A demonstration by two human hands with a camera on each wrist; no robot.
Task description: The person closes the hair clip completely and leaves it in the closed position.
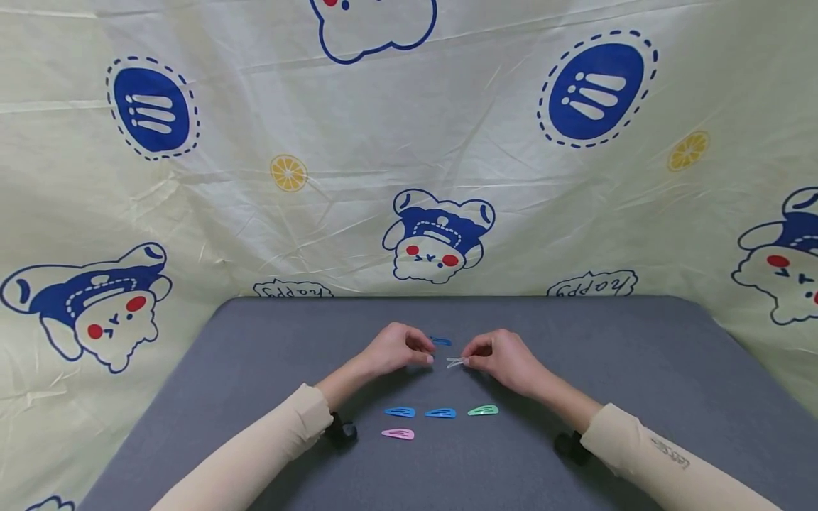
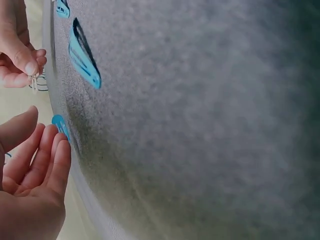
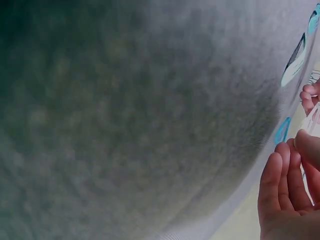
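Observation:
My right hand (image 1: 506,360) pinches a white snap hair clip (image 1: 454,362) between thumb and fingertips, above the table. The clip's narrow parts stand spread apart and point toward my left hand (image 1: 401,350). That hand hovers across from it, thumb apart from the loosely bent fingers, with nothing in its grasp, as the left wrist view shows. Just behind the two hands lies a blue hair clip (image 1: 441,341). In the right wrist view, the white clip (image 3: 313,119) sticks up past my right thumb.
Nearer to me on the grey table (image 1: 511,468) lie two blue hair clips, one on the left (image 1: 400,411) and one in the middle (image 1: 441,413), with a green clip (image 1: 482,410) to their right. A pink clip (image 1: 398,433) lies in front. Behind hangs a printed curtain (image 1: 358,234).

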